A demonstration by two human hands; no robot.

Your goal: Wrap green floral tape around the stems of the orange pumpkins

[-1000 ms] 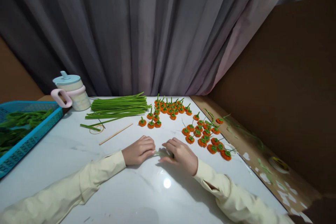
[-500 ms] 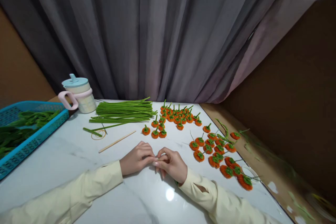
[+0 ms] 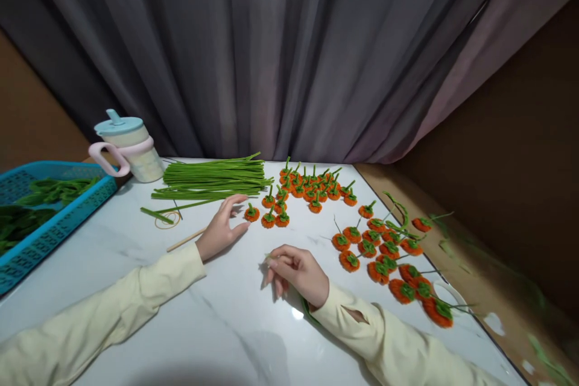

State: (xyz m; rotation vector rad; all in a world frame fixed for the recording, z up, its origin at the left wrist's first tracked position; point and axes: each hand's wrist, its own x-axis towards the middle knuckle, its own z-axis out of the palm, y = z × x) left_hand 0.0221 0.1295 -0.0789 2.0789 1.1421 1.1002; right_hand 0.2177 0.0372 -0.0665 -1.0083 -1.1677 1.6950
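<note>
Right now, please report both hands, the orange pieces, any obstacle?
Left hand open beside an orange piece. Right hand pinches small greenish bit, details unclear. Wooden stick partly hidden by left hand.

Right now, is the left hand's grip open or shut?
Open: the left hand has its thumb and fingers parted, beside an orange piece; contact is unclear.

Cup (image 3: 148, 167): pale blue lid (image 3: 120, 126), pink handle (image 3: 137, 146), on the table (image 3: 217, 322)
Curtain (image 3: 253, 60): grey, hanging in folds behind

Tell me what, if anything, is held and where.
Right hand apparently pinches a small pale green piece; gripped part unclear. Left hand is open, holding nothing.
</note>
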